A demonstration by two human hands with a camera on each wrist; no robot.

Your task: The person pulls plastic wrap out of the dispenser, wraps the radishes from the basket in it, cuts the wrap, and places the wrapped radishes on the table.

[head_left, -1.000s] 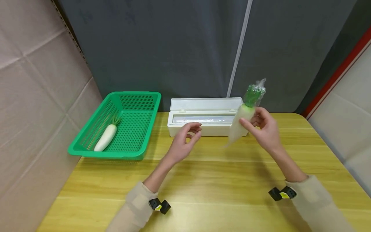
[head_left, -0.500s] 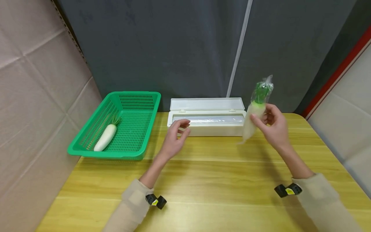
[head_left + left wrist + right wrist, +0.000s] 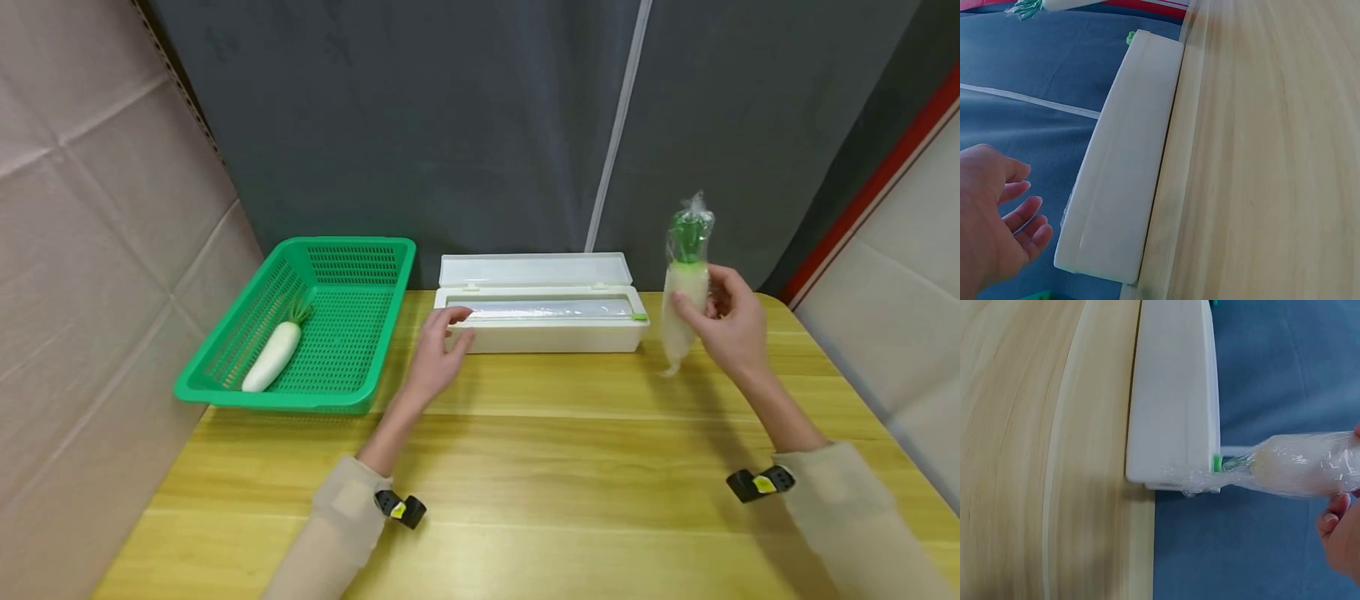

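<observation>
Wrapped radish (image 3: pixel 686 304), its leafy end out of the right wrist view.
There the right edge also cuts most of the right hand (image 3: pixel 733 327). The left hand (image 3: pixel 435 354) is cut by the left edge of its own wrist view, and in the head view it covers the left front corner of the white box (image 3: pixel 555 338). Both sleeves (image 3: pixel 330 525) run out below.

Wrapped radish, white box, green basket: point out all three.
Wrapped radish (image 3: pixel 687 280), head view, upper part of its white root.
White box (image 3: pixel 551 339), head view, middle of its front wall.
Green basket (image 3: pixel 277 401), head view, near rim.
</observation>
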